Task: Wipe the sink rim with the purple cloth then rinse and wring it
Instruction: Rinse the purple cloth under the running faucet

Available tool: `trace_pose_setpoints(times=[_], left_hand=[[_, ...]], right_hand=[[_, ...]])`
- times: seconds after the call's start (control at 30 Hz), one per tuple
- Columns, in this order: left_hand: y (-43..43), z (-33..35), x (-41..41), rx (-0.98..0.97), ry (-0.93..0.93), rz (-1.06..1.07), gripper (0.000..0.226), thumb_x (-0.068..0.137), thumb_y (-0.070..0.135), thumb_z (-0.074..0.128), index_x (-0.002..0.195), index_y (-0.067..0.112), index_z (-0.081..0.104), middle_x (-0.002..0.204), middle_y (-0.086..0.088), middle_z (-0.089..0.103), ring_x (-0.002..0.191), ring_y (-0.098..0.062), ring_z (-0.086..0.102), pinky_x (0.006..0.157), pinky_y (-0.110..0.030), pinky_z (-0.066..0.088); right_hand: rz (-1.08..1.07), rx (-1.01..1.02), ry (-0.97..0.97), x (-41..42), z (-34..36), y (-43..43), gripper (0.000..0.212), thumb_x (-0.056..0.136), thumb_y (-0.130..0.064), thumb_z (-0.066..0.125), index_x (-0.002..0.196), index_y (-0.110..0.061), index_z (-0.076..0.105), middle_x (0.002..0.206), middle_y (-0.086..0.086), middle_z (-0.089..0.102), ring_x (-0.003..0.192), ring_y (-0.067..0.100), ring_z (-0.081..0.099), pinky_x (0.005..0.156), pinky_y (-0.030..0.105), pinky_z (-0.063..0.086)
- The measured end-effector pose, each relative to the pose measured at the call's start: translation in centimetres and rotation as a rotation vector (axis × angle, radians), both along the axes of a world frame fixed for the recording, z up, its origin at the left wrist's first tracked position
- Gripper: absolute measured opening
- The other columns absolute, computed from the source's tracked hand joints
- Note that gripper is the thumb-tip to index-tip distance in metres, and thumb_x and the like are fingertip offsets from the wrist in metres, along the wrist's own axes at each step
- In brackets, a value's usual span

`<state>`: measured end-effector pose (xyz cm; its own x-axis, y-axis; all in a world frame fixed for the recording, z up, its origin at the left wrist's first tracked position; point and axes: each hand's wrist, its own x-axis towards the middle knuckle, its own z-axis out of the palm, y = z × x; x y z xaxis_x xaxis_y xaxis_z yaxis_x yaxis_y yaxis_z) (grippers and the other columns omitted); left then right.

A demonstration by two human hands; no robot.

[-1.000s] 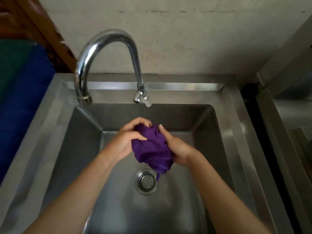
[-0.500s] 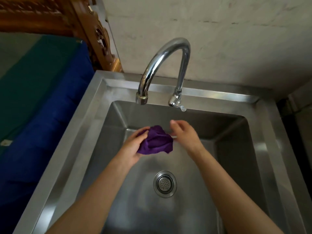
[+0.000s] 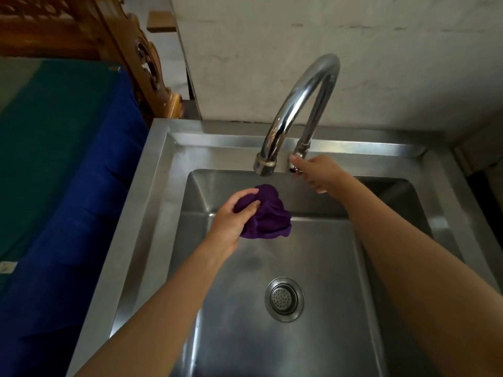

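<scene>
**A:** What's nearest?

**B:** The drain strainer (image 3: 284, 299), set in the floor of the steel sink (image 3: 158, 200). Both forearms reach in past it.

**A:** And the purple cloth (image 3: 272, 216)?

**B:** About twelve o'clock from the drain, held up near the basin's back wall. The left hand (image 3: 231, 219) grips it as a bunched wad, with fingers and thumb curled round its left side. The rest hangs loose to the right.

**A:** The right hand (image 3: 318, 170)?

**B:** At two o'clock from the cloth, and apart from it. Thumb and forefinger pinch the small lever (image 3: 295, 163) at the foot of the faucet (image 3: 288, 104), and the other fingers are curled below.

**A:** Where's the spout?

**B:** Its mouth is just above the cloth, at twelve o'clock.

**A:** Beyond the sink?

**B:** Blue fabric (image 3: 68, 213) at nine o'clock, carved wood (image 3: 130, 44) at eleven.
</scene>
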<state>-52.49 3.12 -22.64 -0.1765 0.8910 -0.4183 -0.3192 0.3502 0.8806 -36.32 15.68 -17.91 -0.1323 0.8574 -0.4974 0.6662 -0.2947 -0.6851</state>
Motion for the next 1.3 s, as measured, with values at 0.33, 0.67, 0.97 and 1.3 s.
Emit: trace_pose_setpoints(times=[0.33, 0.67, 0.97, 1.3], left_hand=[[0.6, -0.2, -0.8, 0.018, -0.074, -0.032, 0.024, 0.086, 0.008, 0.061, 0.098, 0.028, 0.066, 0.103, 0.001, 0.066, 0.091, -0.016, 0.066, 0.073, -0.025, 0.057], [-0.2, -0.5, -0.3, 0.032, -0.168, -0.022, 0.023, 0.087, 0.005, 0.058, 0.101, 0.023, 0.063, 0.103, 0.001, 0.065, 0.091, -0.015, 0.064, 0.075, -0.024, 0.057], [0.2, -0.8, -0.3, 0.041, -0.221, -0.021, 0.025, 0.087, 0.007, 0.058, 0.105, 0.023, 0.064, 0.114, -0.006, 0.064, 0.099, -0.021, 0.064, 0.074, -0.026, 0.057], [0.3, -0.9, -0.3, 0.039, -0.242, 0.004, 0.025, 0.087, 0.005, 0.057, 0.100, 0.025, 0.065, 0.105, -0.002, 0.068, 0.090, -0.014, 0.068, 0.071, -0.024, 0.056]], right_hand=[[-0.034, 0.096, -0.099, -0.6, 0.1, 0.1, 0.040, 0.091, -0.039, 0.052, 0.077, -0.003, 0.063, 0.064, 0.000, 0.051, 0.059, 0.012, 0.046, 0.058, 0.026, 0.041], [-0.007, 0.153, -0.167, -1.0, -0.1, 0.4, 0.032, 0.091, -0.035, 0.052, 0.085, -0.005, 0.058, 0.067, 0.000, 0.057, 0.055, 0.010, 0.047, 0.050, 0.022, 0.037], [0.006, 0.170, -0.184, -1.4, 0.2, 0.4, 0.024, 0.089, -0.033, 0.053, 0.084, -0.009, 0.054, 0.079, 0.006, 0.063, 0.057, 0.009, 0.049, 0.049, 0.021, 0.037], [0.010, 0.173, -0.223, -1.5, 0.0, 0.5, 0.024, 0.089, -0.033, 0.053, 0.087, -0.009, 0.053, 0.092, 0.012, 0.068, 0.062, 0.013, 0.051, 0.050, 0.022, 0.038]])
